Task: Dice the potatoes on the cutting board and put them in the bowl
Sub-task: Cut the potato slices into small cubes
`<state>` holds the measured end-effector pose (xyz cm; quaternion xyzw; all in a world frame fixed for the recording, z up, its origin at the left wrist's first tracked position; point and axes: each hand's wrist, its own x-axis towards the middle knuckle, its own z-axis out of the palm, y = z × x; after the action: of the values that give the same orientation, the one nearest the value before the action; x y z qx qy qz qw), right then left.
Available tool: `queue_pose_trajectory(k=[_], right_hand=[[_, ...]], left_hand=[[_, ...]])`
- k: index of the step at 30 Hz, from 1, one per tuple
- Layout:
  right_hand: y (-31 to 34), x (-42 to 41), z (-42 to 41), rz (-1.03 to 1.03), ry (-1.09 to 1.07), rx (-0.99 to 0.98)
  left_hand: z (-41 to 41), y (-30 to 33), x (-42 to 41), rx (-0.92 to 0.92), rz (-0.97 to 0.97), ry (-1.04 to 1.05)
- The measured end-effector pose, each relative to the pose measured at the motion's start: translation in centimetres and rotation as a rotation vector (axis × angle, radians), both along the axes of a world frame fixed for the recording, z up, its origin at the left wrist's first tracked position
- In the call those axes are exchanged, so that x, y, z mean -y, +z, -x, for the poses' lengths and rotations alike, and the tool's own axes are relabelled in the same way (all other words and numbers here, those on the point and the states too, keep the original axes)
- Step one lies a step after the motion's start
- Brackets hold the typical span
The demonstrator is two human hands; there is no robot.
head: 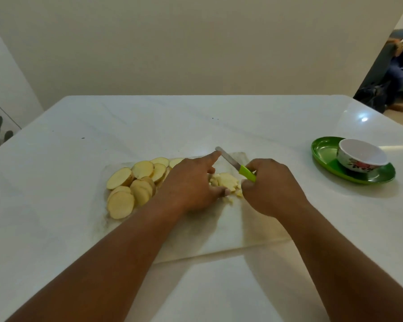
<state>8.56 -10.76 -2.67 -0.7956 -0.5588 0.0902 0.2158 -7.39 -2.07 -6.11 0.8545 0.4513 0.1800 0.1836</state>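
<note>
My right grip (269, 185) is curled tight around the green handle of a small knife (236, 166), whose narrow steel blade slants up and away to the left, its tip just past the end of my left forefinger. My left grip (191, 182) lies palm down on the white cutting board (219, 231), the forefinger stretched straight out beside the blade and the thumb tucked in low against a small heap of diced potato (226, 181); how the other fingers lie I cannot tell, since the back of the hand covers them. That heap sits in the gap between my two grips, touching the left thumb and lying just below the knife handle, with a few loose bits scattered toward me near the right grip's knuckles. To the left of my left grip, a pile of round potato slices (135, 184) overlaps itself on the board, pale yellow faces up, thin brown skin showing at the edges; the nearest slices run under the left hand's edge. The board rests on a white desk (56, 182). Well apart to the right, on the same desk, stands a white bowl (362, 158) with a red flower pattern on its side, set on a green plate (323, 151); what I see of its inside is white.
</note>
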Motion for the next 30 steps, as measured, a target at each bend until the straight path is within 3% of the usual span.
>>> queue_pose_trajectory(k=[6,13,17,20,22,26,30], right_hand=[[-0.6,-4.6,-1.0,0.084,0.057,-0.153],[-1.6,-5.9,-2.7,0.063,0.072,-0.659],[-1.9,-5.7,-3.0,0.063,0.104,-0.416],[-2.3,-5.5,-2.3,0.085,0.156,-0.345],[-2.5,-5.5,-2.0,0.067,0.160,-0.396],[-2.1,-5.5,-2.6,0.031,0.089,-0.711],[-2.5,-5.5,-2.6,0.023,0.086,-0.383]], left_hand=[[-0.7,0.2,-0.4,0.162,0.202,0.036],[-0.6,-0.4,0.1,0.255,0.179,0.055],[-0.7,-0.8,0.0,0.256,0.102,0.047],[-0.7,-1.0,0.0,0.247,0.119,-0.042],[-0.6,-1.1,-0.1,0.272,0.109,-0.058],[-0.4,-0.8,0.1,0.404,0.117,0.000],[-0.2,-0.2,0.4,0.423,0.161,-0.026]])
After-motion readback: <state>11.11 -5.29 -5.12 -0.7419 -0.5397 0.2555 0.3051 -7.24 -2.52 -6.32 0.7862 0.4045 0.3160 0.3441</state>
